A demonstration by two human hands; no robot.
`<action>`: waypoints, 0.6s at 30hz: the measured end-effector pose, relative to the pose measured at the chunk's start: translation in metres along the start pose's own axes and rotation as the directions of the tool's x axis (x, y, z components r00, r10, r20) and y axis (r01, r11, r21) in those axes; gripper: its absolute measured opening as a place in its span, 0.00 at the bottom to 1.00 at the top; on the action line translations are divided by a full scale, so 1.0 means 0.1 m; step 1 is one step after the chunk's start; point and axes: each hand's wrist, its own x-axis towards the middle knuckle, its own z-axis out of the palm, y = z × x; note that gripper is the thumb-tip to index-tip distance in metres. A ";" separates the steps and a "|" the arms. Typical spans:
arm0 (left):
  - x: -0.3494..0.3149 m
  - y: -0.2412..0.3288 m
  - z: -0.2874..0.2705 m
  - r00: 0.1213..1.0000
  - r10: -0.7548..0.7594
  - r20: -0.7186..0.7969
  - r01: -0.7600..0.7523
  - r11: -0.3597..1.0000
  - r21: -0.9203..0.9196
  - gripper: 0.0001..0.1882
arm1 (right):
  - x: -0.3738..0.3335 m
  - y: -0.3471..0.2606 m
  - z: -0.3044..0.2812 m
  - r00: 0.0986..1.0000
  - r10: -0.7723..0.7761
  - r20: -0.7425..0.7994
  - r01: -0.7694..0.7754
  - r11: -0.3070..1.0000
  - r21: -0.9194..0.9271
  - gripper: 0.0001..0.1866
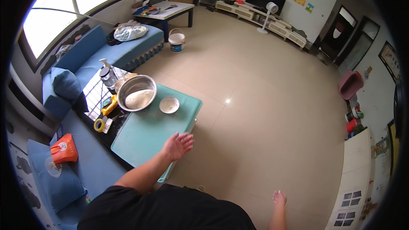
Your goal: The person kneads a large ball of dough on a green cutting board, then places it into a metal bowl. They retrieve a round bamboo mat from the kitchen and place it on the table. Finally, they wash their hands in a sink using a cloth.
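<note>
My left hand (178,146) is held out over the right edge of a pale green board (147,140), palm up, fingers stretched and nothing in it. My right hand (279,197) hangs over the floor at lower right, away from the table; its small, loosely bent fingers appear to hold nothing. At the board's far left corner stands a steel bowl (150,86) with a pale lump of dough (139,99) in it. A smaller white bowl (169,104) with a whitish, floury inside sits to its right on the board.
Left of the board are a pump bottle (107,78), a yellow packet (110,105) and a roll of tape (99,125). A blue sofa (91,155) borders the table. Beyond stand a white bucket (176,42), a side table (164,12) and a fan (267,17); a white cabinet (351,179) is at right.
</note>
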 end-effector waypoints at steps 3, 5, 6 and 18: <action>0.22 -0.13 0.60 0.984 0.005 0.176 0.003 0.999 -0.049 0.24 | -0.52 0.29 -0.34 0.989 0.134 0.068 -0.150 0.900 0.408 0.28; 0.23 -0.27 1.10 0.936 -0.040 0.350 0.094 0.986 -0.139 0.27 | -0.92 0.29 -0.45 0.967 0.012 0.254 -0.167 0.783 0.600 0.34; 0.29 -0.33 1.16 0.932 -0.051 0.359 0.134 0.968 -0.210 0.30 | -1.01 0.28 -0.42 0.976 0.051 0.210 -0.180 0.727 0.662 0.34; 1.30 -0.51 1.67 0.872 -0.076 0.483 0.168 0.975 -0.149 0.38 | -0.39 -1.39 0.40 0.917 -0.217 0.334 -0.114 0.661 0.742 0.30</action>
